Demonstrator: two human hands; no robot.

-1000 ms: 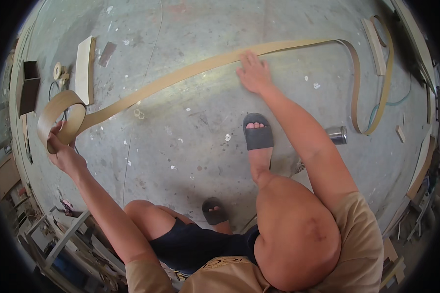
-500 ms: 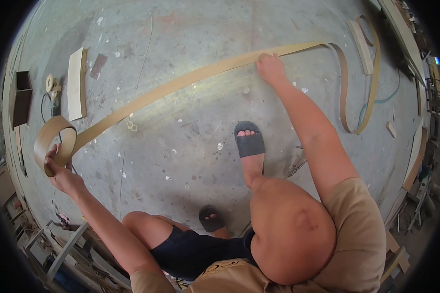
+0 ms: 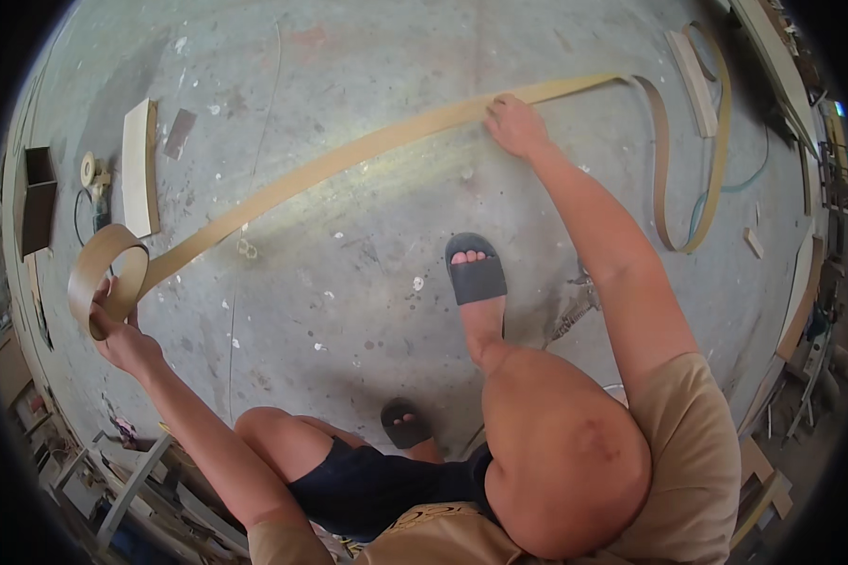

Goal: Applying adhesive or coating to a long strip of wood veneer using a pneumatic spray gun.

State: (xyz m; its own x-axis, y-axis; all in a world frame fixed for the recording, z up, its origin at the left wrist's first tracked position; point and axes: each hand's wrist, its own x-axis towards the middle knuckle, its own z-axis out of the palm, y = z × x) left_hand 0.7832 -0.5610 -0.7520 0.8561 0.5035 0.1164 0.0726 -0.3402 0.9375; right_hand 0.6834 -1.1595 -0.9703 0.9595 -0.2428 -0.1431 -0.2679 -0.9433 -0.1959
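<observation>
Rolling up the tan edging strip (image 3: 349,160): my left hand (image 3: 122,339) is closed around the small started coil (image 3: 108,273); my right hand (image 3: 516,124) lies flat, pressing the strip to the concrete floor (image 3: 349,282). Most of it is still uncoiled, running right and looping by the wooden slat (image 3: 693,71). Early stage, I'd say.

The person wears a tan short-sleeved shirt (image 3: 697,452), dark navy shorts (image 3: 386,485) and dark grey slide sandals (image 3: 476,268).

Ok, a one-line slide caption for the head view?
Left hand holds the coiled end of a tan strip while the right hand presses it to the concrete floor.
</observation>
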